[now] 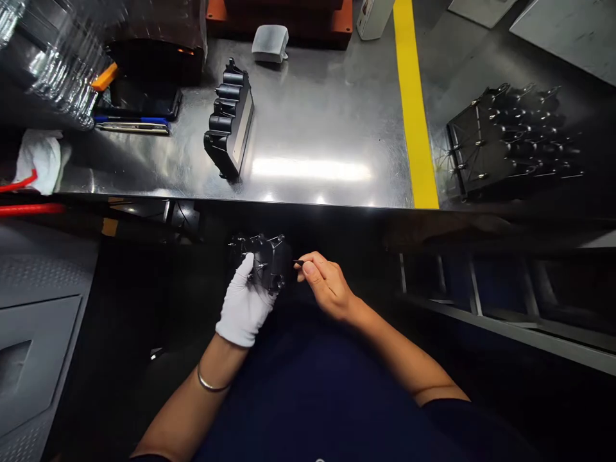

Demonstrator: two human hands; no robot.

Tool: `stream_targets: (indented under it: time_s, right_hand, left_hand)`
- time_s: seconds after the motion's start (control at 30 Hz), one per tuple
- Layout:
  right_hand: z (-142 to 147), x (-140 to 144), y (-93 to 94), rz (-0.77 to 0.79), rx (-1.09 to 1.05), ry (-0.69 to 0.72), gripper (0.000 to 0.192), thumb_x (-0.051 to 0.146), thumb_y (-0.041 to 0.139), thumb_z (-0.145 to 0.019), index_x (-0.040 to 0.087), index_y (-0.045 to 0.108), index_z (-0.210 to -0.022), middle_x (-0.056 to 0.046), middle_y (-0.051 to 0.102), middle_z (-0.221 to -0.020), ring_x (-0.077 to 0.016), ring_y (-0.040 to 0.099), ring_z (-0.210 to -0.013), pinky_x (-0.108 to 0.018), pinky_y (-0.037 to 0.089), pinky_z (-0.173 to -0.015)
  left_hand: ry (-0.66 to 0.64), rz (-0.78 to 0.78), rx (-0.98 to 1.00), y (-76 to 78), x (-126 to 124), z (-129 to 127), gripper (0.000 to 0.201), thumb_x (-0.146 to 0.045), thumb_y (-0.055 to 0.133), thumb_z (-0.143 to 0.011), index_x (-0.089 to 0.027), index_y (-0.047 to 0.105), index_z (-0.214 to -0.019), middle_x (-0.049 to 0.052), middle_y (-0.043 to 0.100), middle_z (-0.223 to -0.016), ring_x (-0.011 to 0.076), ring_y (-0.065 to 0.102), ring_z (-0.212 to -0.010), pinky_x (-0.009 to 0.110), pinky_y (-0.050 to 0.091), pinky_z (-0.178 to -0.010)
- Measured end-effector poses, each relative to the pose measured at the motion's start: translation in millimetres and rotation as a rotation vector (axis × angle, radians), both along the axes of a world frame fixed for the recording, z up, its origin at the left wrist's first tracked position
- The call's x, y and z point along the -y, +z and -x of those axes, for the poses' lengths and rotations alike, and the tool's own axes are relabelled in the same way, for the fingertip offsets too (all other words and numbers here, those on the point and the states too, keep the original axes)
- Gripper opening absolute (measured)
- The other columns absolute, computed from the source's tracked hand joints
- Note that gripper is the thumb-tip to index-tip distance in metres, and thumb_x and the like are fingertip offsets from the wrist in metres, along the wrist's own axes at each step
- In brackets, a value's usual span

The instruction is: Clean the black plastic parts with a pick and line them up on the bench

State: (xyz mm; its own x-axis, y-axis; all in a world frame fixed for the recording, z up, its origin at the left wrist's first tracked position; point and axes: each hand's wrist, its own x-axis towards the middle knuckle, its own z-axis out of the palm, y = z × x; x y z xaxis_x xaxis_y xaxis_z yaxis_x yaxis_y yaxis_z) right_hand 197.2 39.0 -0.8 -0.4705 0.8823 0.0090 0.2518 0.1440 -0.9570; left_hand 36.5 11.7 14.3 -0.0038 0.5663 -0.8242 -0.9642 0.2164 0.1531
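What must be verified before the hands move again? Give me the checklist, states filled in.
1. Black part held: ok. The left hand grips the black part, below the bench edge.
2. Thin dark piece held: ok. The right hand pinches the thin dark piece between thumb and fingers.
3. Gloves on both hands: not ok. The left wears a white glove; the right is bare.
4. Thin piece clear of the black part: cannot tell. Its tip is lost against the dark background.
5. Ribbed black block fully on the bench: ok, behind the front edge.

The right fingers point(309, 269) partly hide a tiny, unidentifiable dark piece point(297, 262).
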Motion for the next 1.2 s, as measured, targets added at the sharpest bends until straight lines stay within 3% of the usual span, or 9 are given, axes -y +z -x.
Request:
stream_targets:
  time_s: [0.13, 0.3, 0.5, 0.67, 0.83, 1.0, 1.2]
  right_hand:
    - [-5, 4, 3.0, -0.395, 0.039, 0.055, 0.033, 0.026, 0.037, -0.097, 0.018, 0.055, -0.071, 0.000, 0.053, -0.060, -0.0115, 0.046, -0.055, -0.026, 0.041, -0.058]
    - [-1, 7, 5.4, -0.480, 0.109, 0.036, 0.033, 0.024, 0.041, -0.097, 0.018, 0.055, -0.067, 0.000, 0.052, -0.057, -0.0110, 0.044, -0.052, -0.026, 0.037, -0.055]
    - [2, 9, -1.6, -0.441, 0.140, 0.009, 0.037, 0.027, 0.038, -0.098, 0.019, 0.052, -0.064, 0.000, 0.052, -0.056, -0.0109, 0.046, -0.052, -0.025, 0.038, -0.056]
    - [-1, 10, -2.3, -0.423, 0.009, -0.040, 0.034, 0.024, 0.040, -0.097, 0.017, 0.058, -0.069, 0.000, 0.053, -0.057, -0.0112, 0.046, -0.053, -0.026, 0.040, -0.056]
    - [-10, 2, 4.2, -0.136, -0.092, -0.216, 0.026, 0.032, 0.047, -0.094, 0.018, 0.069, -0.095, -0.003, 0.062, -0.074, -0.0138, 0.055, -0.066, -0.028, 0.046, -0.061]
    - [-10, -3, -1.5, 0.079, -0.167, -0.309, 0.022, 0.041, 0.062, -0.084, 0.019, 0.062, -0.085, 0.000, 0.060, -0.072, -0.0110, 0.052, -0.062, -0.025, 0.044, -0.057]
    - [-4, -2, -11.2, -0.009, -0.241, -0.256, 0.020, 0.038, 0.064, -0.083, 0.019, 0.064, -0.080, -0.001, 0.060, -0.072, -0.0110, 0.053, -0.060, -0.025, 0.042, -0.054]
  left_hand:
    - [-0.013, -0.033, 0.031, 3.1, 2, -3, 0.034, -0.023, 0.037, -0.100, -0.020, 0.064, -0.120, 0.003, 0.077, -0.091, 0.0148, 0.073, -0.085, 0.026, 0.060, -0.072]
    - [0.005, -0.060, 0.013, -2.2, 4, -7, 0.032, -0.022, 0.040, -0.099, -0.019, 0.064, -0.119, 0.004, 0.076, -0.095, 0.0151, 0.073, -0.086, 0.029, 0.060, -0.076]
    - [-0.017, -0.065, -0.013, -1.8, 8, -6, 0.032, -0.021, 0.037, -0.100, -0.018, 0.064, -0.118, 0.005, 0.077, -0.094, 0.0161, 0.073, -0.085, 0.028, 0.061, -0.071]
    - [-0.026, -0.082, 0.037, 2.1, 11, -9, 0.036, -0.022, 0.034, -0.100, -0.021, 0.059, -0.126, 0.005, 0.077, -0.097, 0.0149, 0.073, -0.087, 0.028, 0.060, -0.075]
    - [-0.039, -0.110, 0.042, 6.6, 10, -9, 0.039, -0.021, 0.032, -0.101, -0.022, 0.056, -0.131, 0.004, 0.077, -0.094, 0.0143, 0.073, -0.084, 0.026, 0.060, -0.076]
    - [-0.040, -0.017, 0.014, 9.7, 11, -11, 0.036, -0.018, 0.039, -0.099, -0.022, 0.060, -0.127, 0.004, 0.077, -0.093, 0.0157, 0.074, -0.084, 0.027, 0.061, -0.075]
    - [-0.076, -0.016, 0.017, 6.4, 16, -13, 0.034, -0.014, 0.042, -0.097, -0.018, 0.062, -0.124, 0.005, 0.077, -0.092, 0.0153, 0.074, -0.082, 0.025, 0.061, -0.074]
